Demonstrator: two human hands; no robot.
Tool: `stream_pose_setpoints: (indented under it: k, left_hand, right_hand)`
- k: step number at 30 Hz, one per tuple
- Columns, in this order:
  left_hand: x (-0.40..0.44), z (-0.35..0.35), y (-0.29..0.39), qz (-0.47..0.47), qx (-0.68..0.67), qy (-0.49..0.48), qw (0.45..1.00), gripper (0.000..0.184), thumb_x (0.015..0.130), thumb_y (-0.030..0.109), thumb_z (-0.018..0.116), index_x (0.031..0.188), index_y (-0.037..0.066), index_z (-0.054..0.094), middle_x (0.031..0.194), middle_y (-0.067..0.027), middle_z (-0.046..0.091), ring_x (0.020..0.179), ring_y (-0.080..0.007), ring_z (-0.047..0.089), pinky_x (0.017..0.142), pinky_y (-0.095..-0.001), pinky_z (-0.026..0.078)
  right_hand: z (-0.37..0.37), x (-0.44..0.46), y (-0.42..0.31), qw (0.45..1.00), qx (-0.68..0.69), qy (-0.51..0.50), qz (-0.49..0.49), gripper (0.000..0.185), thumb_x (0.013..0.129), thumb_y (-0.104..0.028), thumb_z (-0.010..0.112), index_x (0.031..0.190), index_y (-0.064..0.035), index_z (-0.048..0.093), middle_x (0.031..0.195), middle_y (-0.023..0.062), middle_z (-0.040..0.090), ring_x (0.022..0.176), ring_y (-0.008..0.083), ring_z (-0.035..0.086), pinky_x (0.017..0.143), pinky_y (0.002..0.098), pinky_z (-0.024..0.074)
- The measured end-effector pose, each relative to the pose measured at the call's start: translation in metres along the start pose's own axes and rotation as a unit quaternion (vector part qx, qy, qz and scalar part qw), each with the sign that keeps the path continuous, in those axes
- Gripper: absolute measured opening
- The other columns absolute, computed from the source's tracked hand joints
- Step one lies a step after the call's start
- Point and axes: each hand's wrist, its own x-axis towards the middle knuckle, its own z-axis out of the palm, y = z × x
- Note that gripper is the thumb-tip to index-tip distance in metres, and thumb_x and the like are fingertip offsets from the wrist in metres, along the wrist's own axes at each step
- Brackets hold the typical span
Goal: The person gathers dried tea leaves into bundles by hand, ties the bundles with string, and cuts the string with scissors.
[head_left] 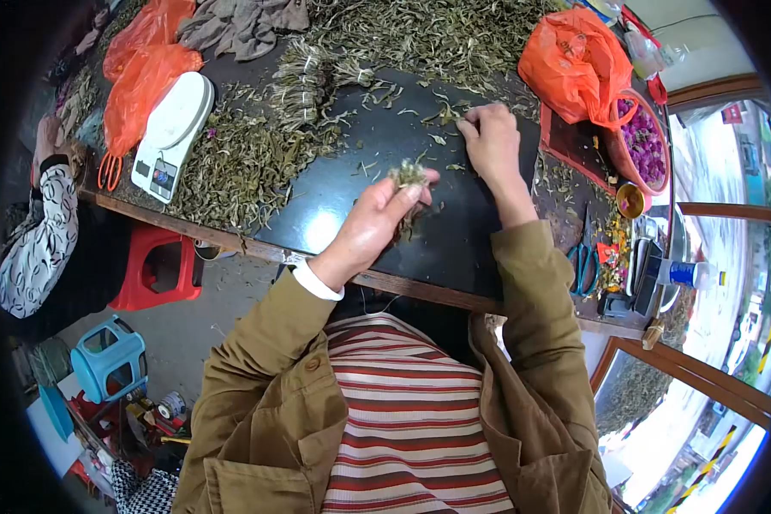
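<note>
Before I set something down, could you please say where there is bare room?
The dark board is mostly bare between the left hand and leaf pile, and between that hand and the right hand. Crowded: the far side, under dried leaves, and around the scissors.

A glossy black tabletop [458, 248] edged in brown wood spans the middle of the frame (from here it throws back a bright patch of glare). Loose, curled grey-green dried leaves [240, 167] lie heaped left of centre and thickly along the top, with a stack of small greyish bundles [305, 92] among them. Further left sits a flat white digital scale [176, 116]; toward the right, blue-handled scissors [584, 267] and a round pink basin [612, 152] of magenta blossoms [642, 147].
</note>
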Motion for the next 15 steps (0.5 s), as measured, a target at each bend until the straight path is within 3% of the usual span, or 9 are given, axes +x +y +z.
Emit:
stream_pose_setpoints:
  k: [1, 3, 6, 8, 10, 15]
  left_hand:
    - [0.0, -0.003, 0.004, 0.018, -0.012, 0.024, 0.999, 0.017, 0.097, 0.016, 0.047, 0.097, 0.002, 0.058, 0.086, -0.0047, 0.061, 0.074, -0.0093, 0.054, 0.075, -0.0221, 0.045]
    - [0.001, -0.007, 0.007, 0.055, -0.046, 0.081, 0.994, 0.018, 0.097, 0.016, 0.047, 0.099, 0.002, 0.058, 0.087, -0.0046, 0.06, 0.074, -0.0106, 0.055, 0.076, -0.0216, 0.045]
    - [0.004, -0.011, -0.004, 0.033, -0.154, 0.096, 0.983, 0.018, 0.098, 0.016, 0.047, 0.099, 0.002, 0.057, 0.086, -0.004, 0.058, 0.071, -0.0099, 0.053, 0.076, -0.022, 0.046]
    - [0.01, -0.01, -0.008, 0.008, -0.248, 0.089, 0.965, 0.018, 0.098, 0.016, 0.047, 0.1, 0.002, 0.056, 0.085, -0.0034, 0.056, 0.069, -0.0092, 0.05, 0.075, -0.0224, 0.046]
    - [0.012, -0.006, -0.011, -0.002, -0.261, 0.09, 0.961, 0.017, 0.098, 0.017, 0.047, 0.1, 0.002, 0.056, 0.082, -0.0023, 0.054, 0.067, -0.0082, 0.048, 0.071, -0.0215, 0.044]
    - [0.004, -0.022, -0.006, -0.017, -0.271, 0.112, 0.956, 0.016, 0.099, 0.019, 0.047, 0.099, 0.005, 0.054, 0.072, 0.002, 0.044, 0.06, -0.0047, 0.037, 0.057, -0.0182, 0.036]
  right_hand:
    - [-0.006, -0.002, -0.005, 1.0, 0.0, 0.003, 0.001, 0.012, 0.081, -0.011, 0.061, 0.091, -0.0039, 0.063, 0.086, 0.0125, 0.061, 0.08, 0.0303, 0.056, 0.072, 0.0392, 0.0462]
    - [-0.023, -0.017, -0.015, 0.991, 0.132, 0.018, -0.007, 0.01, 0.081, -0.011, 0.06, 0.088, -0.0037, 0.063, 0.083, 0.0127, 0.061, 0.077, 0.0299, 0.057, 0.071, 0.0384, 0.0466]
    - [-0.054, -0.044, -0.019, 0.977, 0.183, -0.061, 0.086, 0.008, 0.081, -0.01, 0.061, 0.085, -0.0031, 0.063, 0.079, 0.0112, 0.061, 0.071, 0.0289, 0.056, 0.068, 0.0361, 0.0467]
    - [-0.051, -0.061, -0.002, 0.973, 0.226, -0.047, -0.024, 0.008, 0.081, -0.008, 0.062, 0.086, -0.0028, 0.063, 0.074, 0.0081, 0.06, 0.064, 0.0228, 0.054, 0.063, 0.0299, 0.0452]
    - [-0.076, -0.067, -0.009, 0.956, 0.233, -0.097, 0.15, 0.012, 0.082, -0.007, 0.063, 0.093, -0.002, 0.063, 0.074, 0.0052, 0.061, 0.063, 0.0164, 0.053, 0.06, 0.0253, 0.0433]
    - [-0.074, -0.073, 0.004, 0.942, 0.257, -0.047, 0.211, 0.014, 0.083, -0.009, 0.063, 0.095, -0.0019, 0.064, 0.073, 0.0046, 0.061, 0.061, 0.0133, 0.052, 0.059, 0.0238, 0.0428]
